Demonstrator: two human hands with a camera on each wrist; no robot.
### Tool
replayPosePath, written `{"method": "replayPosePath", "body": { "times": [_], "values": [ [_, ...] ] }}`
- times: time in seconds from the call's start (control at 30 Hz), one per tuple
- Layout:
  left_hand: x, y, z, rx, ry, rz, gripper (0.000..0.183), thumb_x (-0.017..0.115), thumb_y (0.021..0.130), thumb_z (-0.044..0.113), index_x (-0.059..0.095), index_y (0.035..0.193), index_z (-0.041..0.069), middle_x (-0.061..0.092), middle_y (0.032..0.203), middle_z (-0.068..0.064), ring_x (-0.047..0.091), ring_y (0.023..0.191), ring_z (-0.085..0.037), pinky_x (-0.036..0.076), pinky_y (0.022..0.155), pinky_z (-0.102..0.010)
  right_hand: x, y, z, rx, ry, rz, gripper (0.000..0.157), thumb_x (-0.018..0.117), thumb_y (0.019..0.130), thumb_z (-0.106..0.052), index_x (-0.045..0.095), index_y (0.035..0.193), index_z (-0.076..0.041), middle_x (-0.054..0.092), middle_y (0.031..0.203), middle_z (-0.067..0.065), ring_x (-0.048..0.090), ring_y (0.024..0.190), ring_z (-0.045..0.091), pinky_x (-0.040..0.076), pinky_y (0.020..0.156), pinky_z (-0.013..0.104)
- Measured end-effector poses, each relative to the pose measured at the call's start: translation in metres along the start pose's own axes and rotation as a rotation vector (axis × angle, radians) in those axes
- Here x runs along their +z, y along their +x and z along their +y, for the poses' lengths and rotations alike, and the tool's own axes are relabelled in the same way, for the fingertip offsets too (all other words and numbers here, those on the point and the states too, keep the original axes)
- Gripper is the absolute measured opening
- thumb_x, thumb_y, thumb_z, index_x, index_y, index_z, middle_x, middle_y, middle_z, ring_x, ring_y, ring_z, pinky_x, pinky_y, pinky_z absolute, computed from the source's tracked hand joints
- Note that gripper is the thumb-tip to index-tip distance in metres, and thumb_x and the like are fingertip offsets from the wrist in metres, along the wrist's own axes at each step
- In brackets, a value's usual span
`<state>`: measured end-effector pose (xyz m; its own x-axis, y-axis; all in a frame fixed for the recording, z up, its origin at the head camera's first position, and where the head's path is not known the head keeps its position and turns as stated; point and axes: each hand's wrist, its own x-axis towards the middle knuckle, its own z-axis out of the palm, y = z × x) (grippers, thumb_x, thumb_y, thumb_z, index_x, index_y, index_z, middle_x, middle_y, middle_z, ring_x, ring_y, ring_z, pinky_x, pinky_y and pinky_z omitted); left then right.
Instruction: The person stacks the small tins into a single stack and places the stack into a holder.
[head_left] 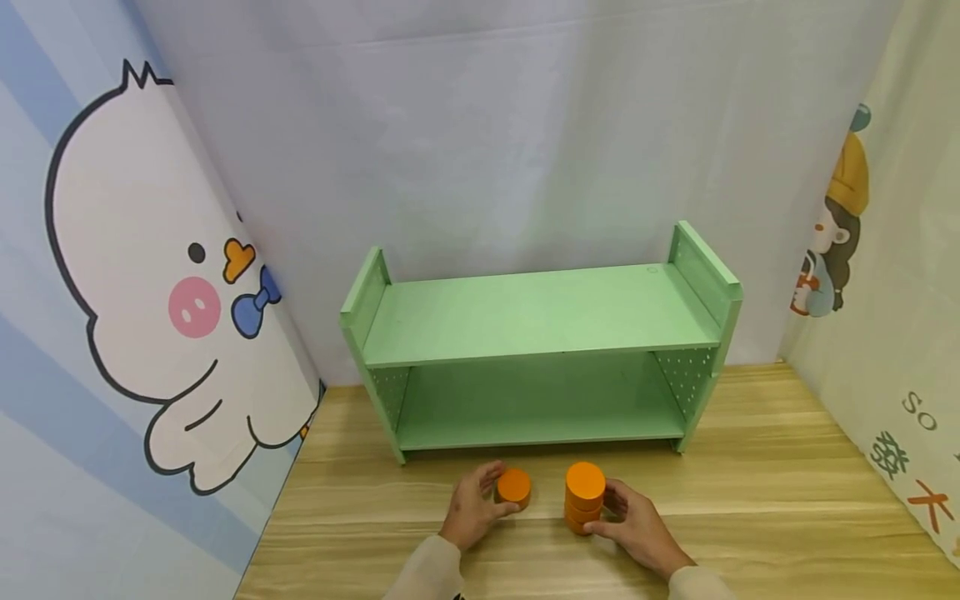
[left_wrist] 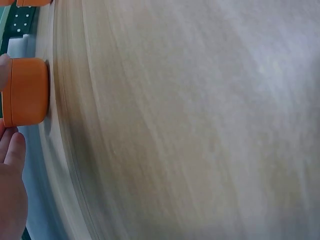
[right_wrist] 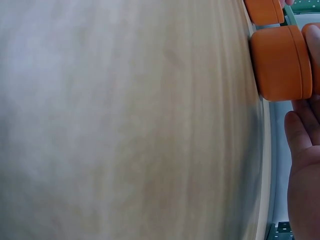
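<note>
In the head view my left hand [head_left: 472,504] holds a small round orange lidded tin [head_left: 513,488] between thumb and fingers; the tin stands upright on the wooden table. Just to the right, two more orange tins are stacked one on the other. My right hand [head_left: 636,527] grips the stack from its right side, with the thumb in front and fingers behind. From the right wrist the lower tin [right_wrist: 281,64] shows its lid seam, and the thumb lies across the upper tin [right_wrist: 316,75]. The left wrist view shows the single tin [left_wrist: 29,92] with fingertips against its side.
Behind the hands stands a light green two-tier shelf [head_left: 540,317] with raised side panels. Its lower board [head_left: 540,408] sits close to the table [head_left: 750,492]. Printed curtains [head_left: 525,150] surround the table at the back and both sides.
</note>
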<state>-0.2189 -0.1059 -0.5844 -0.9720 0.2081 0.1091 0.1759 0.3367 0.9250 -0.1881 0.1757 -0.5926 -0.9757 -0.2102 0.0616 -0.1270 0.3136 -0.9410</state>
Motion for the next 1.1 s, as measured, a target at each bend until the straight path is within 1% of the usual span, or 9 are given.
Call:
{"method": "replayPosePath", "body": {
  "times": [0.23,0.37,0.47,0.63,0.83,0.93,1.1],
  "values": [
    [0.0026,0.001,-0.0012,0.017,-0.015,0.015,0.068,0.086,0.071,-0.006,0.055,0.13,-0.013,0.059,0.13,-0.028,0.056,0.122,-0.043,0.051,0.102,-0.04,0.0,0.0003,0.0018,0.006,-0.005,0.002,0.07,0.087,0.079,-0.017,0.053,0.134,0.008,0.06,0.13,0.027,0.058,0.12,0.042,0.053,0.099,0.046],
    [0.0039,0.0026,-0.0022,0.016,-0.027,0.02,0.068,0.086,0.07,-0.008,0.054,0.13,-0.015,0.058,0.13,-0.03,0.056,0.122,-0.043,0.052,0.101,-0.038,-0.0002,0.0008,0.0023,0.008,0.002,-0.003,0.07,0.087,0.079,-0.017,0.052,0.134,0.008,0.059,0.131,0.027,0.058,0.121,0.042,0.053,0.1,0.046],
    [0.0049,0.0039,-0.0021,0.0,-0.044,0.024,0.068,0.086,0.07,-0.009,0.054,0.13,-0.015,0.057,0.131,-0.03,0.056,0.122,-0.043,0.051,0.102,-0.038,-0.0005,0.0011,0.0019,0.009,0.008,-0.005,0.071,0.087,0.079,-0.017,0.052,0.134,0.008,0.059,0.131,0.028,0.057,0.121,0.043,0.053,0.1,0.046],
    [0.006,0.0035,-0.0001,-0.018,-0.068,0.028,0.068,0.086,0.069,-0.01,0.054,0.13,-0.014,0.057,0.131,-0.03,0.056,0.122,-0.043,0.051,0.101,-0.039,-0.0004,0.0008,0.0013,0.005,0.0,-0.008,0.071,0.087,0.079,-0.018,0.052,0.134,0.008,0.058,0.131,0.029,0.057,0.121,0.044,0.052,0.1,0.047],
    [0.0063,0.0009,0.0006,-0.001,-0.09,0.031,0.068,0.086,0.068,-0.011,0.055,0.129,-0.015,0.059,0.128,-0.031,0.057,0.12,-0.044,0.052,0.1,-0.043,-0.0001,0.0004,0.0015,-0.002,-0.009,-0.009,0.071,0.087,0.079,-0.018,0.052,0.134,0.009,0.059,0.131,0.029,0.058,0.12,0.044,0.053,0.099,0.046],
    [0.0071,0.001,-0.001,0.001,-0.082,0.036,0.067,0.086,0.068,-0.01,0.056,0.128,-0.015,0.059,0.128,-0.03,0.058,0.119,-0.044,0.052,0.1,-0.042,-0.0001,0.0003,0.0016,-0.006,-0.006,-0.007,0.071,0.087,0.079,-0.018,0.052,0.134,0.009,0.058,0.131,0.029,0.058,0.12,0.044,0.053,0.099,0.047],
    [0.0072,0.0021,-0.0031,-0.021,-0.057,0.036,0.067,0.087,0.07,-0.007,0.056,0.13,-0.013,0.059,0.129,-0.028,0.058,0.12,-0.042,0.053,0.1,-0.038,-0.0003,0.0003,0.0019,-0.012,-0.003,-0.006,0.071,0.087,0.079,-0.019,0.052,0.134,0.009,0.058,0.131,0.03,0.057,0.12,0.045,0.053,0.099,0.047]
  ]
}}
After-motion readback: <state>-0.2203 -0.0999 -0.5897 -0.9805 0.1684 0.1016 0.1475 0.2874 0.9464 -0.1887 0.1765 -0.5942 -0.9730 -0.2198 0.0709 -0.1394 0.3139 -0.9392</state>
